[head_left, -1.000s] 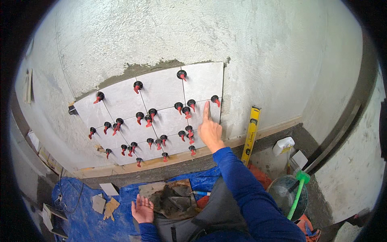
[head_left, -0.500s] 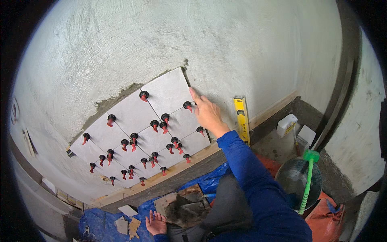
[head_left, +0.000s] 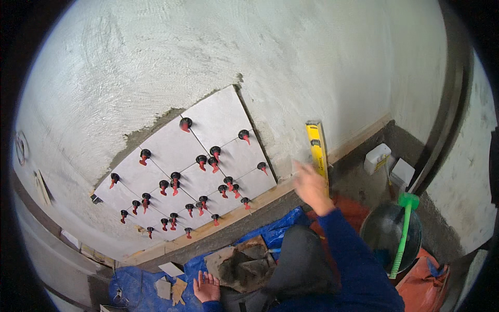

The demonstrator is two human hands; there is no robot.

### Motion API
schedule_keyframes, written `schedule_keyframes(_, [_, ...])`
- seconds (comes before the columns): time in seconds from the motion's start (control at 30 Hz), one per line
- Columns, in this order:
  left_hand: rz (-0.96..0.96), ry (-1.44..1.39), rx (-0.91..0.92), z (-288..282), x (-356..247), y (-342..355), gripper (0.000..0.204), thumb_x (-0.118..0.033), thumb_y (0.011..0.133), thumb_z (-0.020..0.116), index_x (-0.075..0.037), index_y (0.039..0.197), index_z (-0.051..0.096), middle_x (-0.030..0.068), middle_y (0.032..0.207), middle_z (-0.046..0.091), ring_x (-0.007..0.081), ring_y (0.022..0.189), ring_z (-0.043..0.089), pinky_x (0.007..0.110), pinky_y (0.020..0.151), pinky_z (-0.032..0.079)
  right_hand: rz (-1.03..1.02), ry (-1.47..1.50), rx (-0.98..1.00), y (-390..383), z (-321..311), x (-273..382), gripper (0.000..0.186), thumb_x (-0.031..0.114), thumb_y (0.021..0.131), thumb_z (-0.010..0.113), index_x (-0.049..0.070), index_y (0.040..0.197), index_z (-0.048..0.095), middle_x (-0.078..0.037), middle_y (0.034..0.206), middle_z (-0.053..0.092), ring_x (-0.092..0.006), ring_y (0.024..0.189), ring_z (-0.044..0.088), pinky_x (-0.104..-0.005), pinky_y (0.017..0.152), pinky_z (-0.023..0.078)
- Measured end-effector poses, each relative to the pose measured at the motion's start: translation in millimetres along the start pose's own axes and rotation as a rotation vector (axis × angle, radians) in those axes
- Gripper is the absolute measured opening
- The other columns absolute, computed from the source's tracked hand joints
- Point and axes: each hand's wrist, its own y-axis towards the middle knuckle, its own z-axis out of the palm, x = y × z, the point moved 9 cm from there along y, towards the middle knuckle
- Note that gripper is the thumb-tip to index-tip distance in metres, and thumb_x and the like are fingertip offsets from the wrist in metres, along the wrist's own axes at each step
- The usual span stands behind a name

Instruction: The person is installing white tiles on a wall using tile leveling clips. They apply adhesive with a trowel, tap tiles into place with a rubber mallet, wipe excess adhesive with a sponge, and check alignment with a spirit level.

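From my end of the link, the head view shows two bare hands at work beside a rough plastered wall (head_left: 332, 67). The right hand (head_left: 312, 190), right of centre, is blurred; its index finger points toward the upper left. How far its grip is open I cannot tell, and I see nothing held in it. It overlaps the lower part of the yellow spirit level (head_left: 316, 145), which stands tilted near the wall; whether they touch I cannot make out.

The left hand (head_left: 207, 287) rests at the bottom centre, palm up, fingers loosely spread and slightly bent, its grip slack and holding nothing. Just right of it I have a mortar-smeared board (head_left: 215, 264).

The pale tiles (head_left: 223, 112) are on the wall from the centre toward the lower left, with black-and-red levelling clips (head_left: 244, 135) along their joints. A wooden strip (head_left: 265, 194) runs beneath their lower edge.

At lower left I see tile offcuts (head_left: 163, 287) on a blue tarp (head_left: 132, 278). At lower right, a green tool (head_left: 400, 247) lies across a dark bucket (head_left: 374, 229), next to an orange bag (head_left: 423, 283).
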Motion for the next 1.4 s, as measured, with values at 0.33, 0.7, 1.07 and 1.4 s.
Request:
schedule_keyframes(0.33, [0.011,0.068,-0.087,-8,-5,3,0.052,-0.051,0.097,0.064,-0.014,0.133,0.062,0.0036,0.108,0.068,0.0225,0.099,0.065,0.044,0.084,0.055,0.825,-0.75,0.443,-286,-184,-262,0.029,0.025,0.093,0.066,-0.001,0.105,0.072,-0.026,0.101,0.071,-0.0453,0.092,0.069,-0.0531,0.081,0.057])
schedule_keyframes(0.7, [0.005,-0.038,0.105,21,23,6,0.042,-0.046,0.099,0.064,-0.011,0.123,0.067,0.0078,0.11,0.068,0.0269,0.102,0.066,0.047,0.086,0.055,0.811,-0.584,0.783,-382,-45,-354,0.047,0.035,0.096,0.063,0.003,0.129,0.067,-0.025,0.132,0.066,-0.0391,0.12,0.065,-0.0495,0.1,0.053])
schedule_keyframes(1.07, [0.033,-0.009,0.068,22,21,2,0.042,-0.044,0.097,0.065,-0.01,0.122,0.069,0.0078,0.112,0.067,0.0262,0.102,0.065,0.045,0.088,0.053,0.847,-0.635,0.845,-378,-55,-346,0.053,0.043,0.095,0.061,0.005,0.132,0.066,-0.024,0.132,0.066,-0.0403,0.117,0.066,-0.0499,0.098,0.054])
schedule_keyframes(1.4, [0.043,-0.094,0.123,25,24,8,0.039,-0.04,0.099,0.064,-0.009,0.122,0.069,0.0067,0.111,0.07,0.0242,0.101,0.067,0.042,0.087,0.055,0.812,-0.702,0.906,-388,-81,-357,0.058,0.05,0.095,0.059,0.007,0.134,0.066,-0.023,0.131,0.067,-0.0414,0.115,0.066,-0.0503,0.096,0.054])
